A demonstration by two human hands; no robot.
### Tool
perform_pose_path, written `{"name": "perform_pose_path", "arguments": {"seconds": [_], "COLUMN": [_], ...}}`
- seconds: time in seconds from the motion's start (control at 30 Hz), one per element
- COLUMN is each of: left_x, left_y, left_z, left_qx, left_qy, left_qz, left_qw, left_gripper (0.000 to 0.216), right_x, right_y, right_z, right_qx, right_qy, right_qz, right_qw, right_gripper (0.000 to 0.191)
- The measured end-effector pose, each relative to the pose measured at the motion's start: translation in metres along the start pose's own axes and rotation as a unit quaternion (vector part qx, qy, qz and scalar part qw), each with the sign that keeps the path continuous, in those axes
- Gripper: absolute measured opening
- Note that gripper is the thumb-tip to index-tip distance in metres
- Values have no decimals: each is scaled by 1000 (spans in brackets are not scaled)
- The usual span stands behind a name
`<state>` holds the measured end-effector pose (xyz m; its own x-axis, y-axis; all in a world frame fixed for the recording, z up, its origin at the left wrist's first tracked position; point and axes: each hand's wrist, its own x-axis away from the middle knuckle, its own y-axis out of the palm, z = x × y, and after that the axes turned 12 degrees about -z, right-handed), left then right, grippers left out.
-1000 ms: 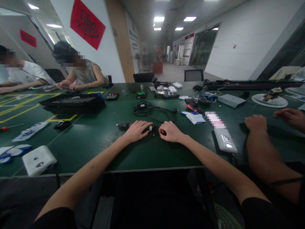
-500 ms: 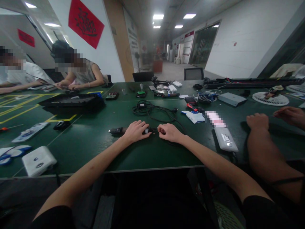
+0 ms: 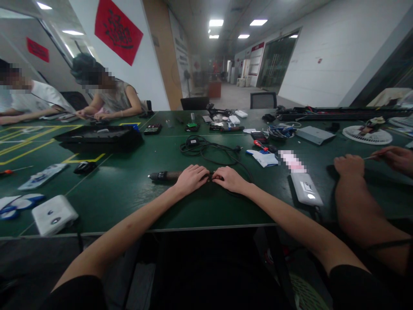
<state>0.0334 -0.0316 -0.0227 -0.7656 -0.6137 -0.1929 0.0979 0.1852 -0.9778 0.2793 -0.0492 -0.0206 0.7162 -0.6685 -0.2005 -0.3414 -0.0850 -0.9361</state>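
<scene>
A dark electric screwdriver (image 3: 166, 176) lies sideways on the green table, its metal tip pointing left. My left hand (image 3: 192, 178) is closed over its rear end, with the fingertips reaching past that end. Close beside it, my right hand (image 3: 230, 178) pinches what looks like the black cord at the tool's tail; the fingers hide most of the joint. Between the two hands a tiny ring-like part (image 3: 208, 181) lies on the table. Behind them the black cable (image 3: 206, 156) lies in loose loops with a plug.
A white boxy device (image 3: 54, 215) is at the near left, and a white power bank-like device (image 3: 306, 189) to the right. A black tray (image 3: 97, 137) stands at left. A red-handled screwdriver (image 3: 260, 145) lies beyond. A co-worker's arm (image 3: 351, 189) rests at right; two people sit far left.
My left hand has slid right along the electric screwdriver to its rear end, nearer my right hand. My right hand stays almost where it was, its fingers slightly shifted.
</scene>
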Motion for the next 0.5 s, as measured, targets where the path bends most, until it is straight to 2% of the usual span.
{"name": "perform_pose_path", "arguments": {"seconds": [0.3,0.5], "left_x": [0,-1], "left_y": [3,2], "left_z": [-4,-3], "left_qx": [-1,-9], "left_qy": [12,13], "left_qz": [1,2], "left_qw": [1000,1000], "left_gripper": [26,24], "right_x": [1,0], "right_y": [-2,-2], "right_z": [0,0], "right_qx": [-31,20], "right_qy": [41,11], "right_qz": [21,62], "right_qw": [998,998], "right_gripper": [5,7]}}
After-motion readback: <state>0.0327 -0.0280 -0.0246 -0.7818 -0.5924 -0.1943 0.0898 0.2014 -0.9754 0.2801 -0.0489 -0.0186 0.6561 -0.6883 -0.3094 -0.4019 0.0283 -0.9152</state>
